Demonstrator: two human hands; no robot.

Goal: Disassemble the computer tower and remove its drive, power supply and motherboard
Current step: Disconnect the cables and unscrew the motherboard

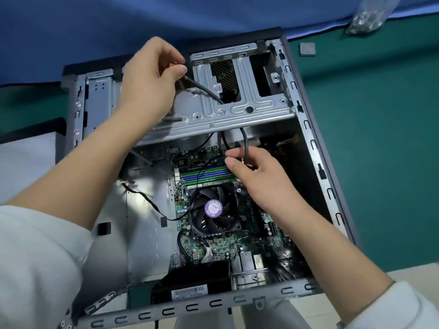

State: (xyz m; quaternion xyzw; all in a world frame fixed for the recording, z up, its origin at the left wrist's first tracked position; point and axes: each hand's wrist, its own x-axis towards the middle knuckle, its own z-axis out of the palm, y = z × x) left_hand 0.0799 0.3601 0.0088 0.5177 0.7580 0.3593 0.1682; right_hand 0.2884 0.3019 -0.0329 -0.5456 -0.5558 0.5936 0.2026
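Left hand [149, 74]: fingers curled, thumb and fingertips pinching the upper end of a dark cable [243, 138] just above the drive cage [237, 100]; the connector under the thumb is mostly hidden, only a glint of metal showing. Right hand [256, 172]: thumb and curled fingers gripping the same cable lower down, over the memory slots [206, 173]; the cable's end inside this grip cannot be made out. Between the two hands the cable arcs across the cage, passes under its front lip and drops to the right hand.

Tower [320, 162]: lying on its side, side panel off, open face up, on a green surface [380, 138]. Motherboard [213, 243]: seated on the tower floor, with the fan [213, 210] at its centre, purple label uppermost. Thin black wires [152, 203] run from the left wall to the board. Cage: bare sheet metal spanning the far end; dark perforated metal shows through its openings, and whether a drive sits there cannot be told. A black block with a barcode label [190, 292] lies at the near edge, partly behind the frame rail [190, 309]; its identity is unclear.

Periphery: white sleeves [35, 257] at both lower corners, blue cloth [118, 20] beyond the tower, a clear bag [370, 17] of small parts cut off at the top edge, and a small grey square [307, 49] beside the tower's far corner.
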